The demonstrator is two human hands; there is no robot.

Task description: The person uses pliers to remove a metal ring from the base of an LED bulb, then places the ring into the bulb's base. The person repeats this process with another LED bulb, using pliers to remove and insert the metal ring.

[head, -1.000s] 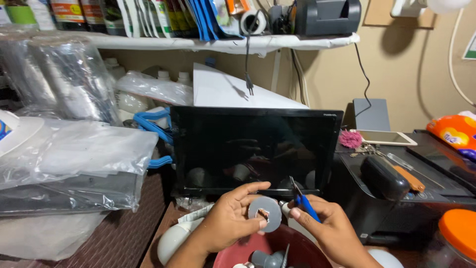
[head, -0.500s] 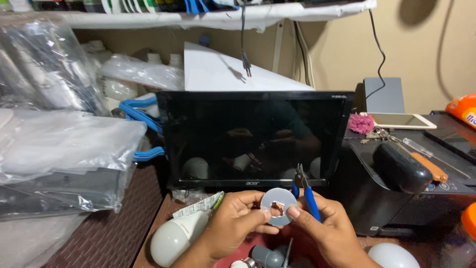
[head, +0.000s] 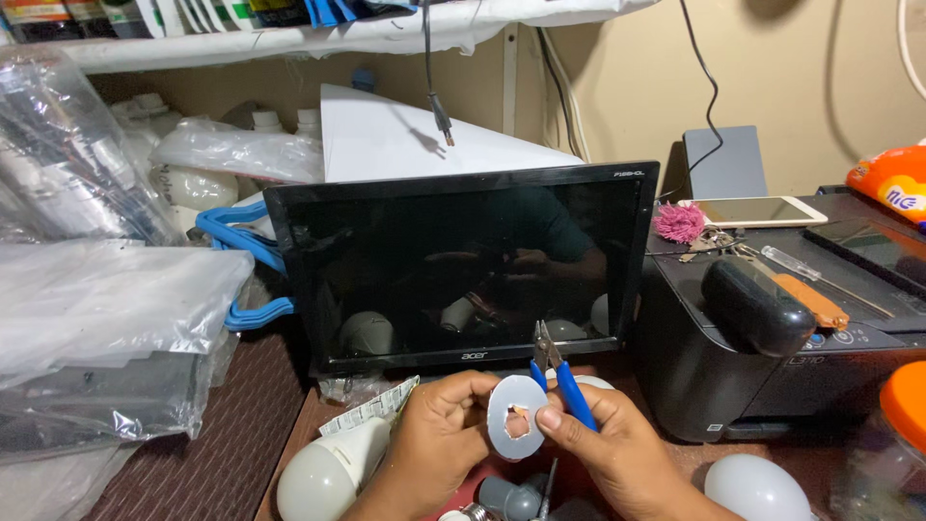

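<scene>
Head view: my left hand (head: pixel 439 439) & right hand (head: pixel 617 449) both pinch a flat round disc (head: pixel 517 418), pale grey-white, w/ a ragged small hole near its middle where my fingertip shows through. Disc is held face-on to me, low centre of frame, just in front of the black monitor (head: pixel 463 265). Left fingers are closed on its left rim, right thumb presses its lower right edge. Right hand is also clamped on blue-handled pliers (head: pixel 558 378), tips up, poking just behind the disc's top right.

Below my hands: white bulb (head: pixel 323 473) lying at left, another bulb (head: pixel 757 487) at right, grey bulb base (head: pixel 511 500) btwn my wrists. Black printer (head: pixel 772 357) to the right w/ a screwdriver (head: pixel 820 280) and phone (head: pixel 752 210) on top. Plastic-wrapped bundles (head: pixel 106 318) at left.
</scene>
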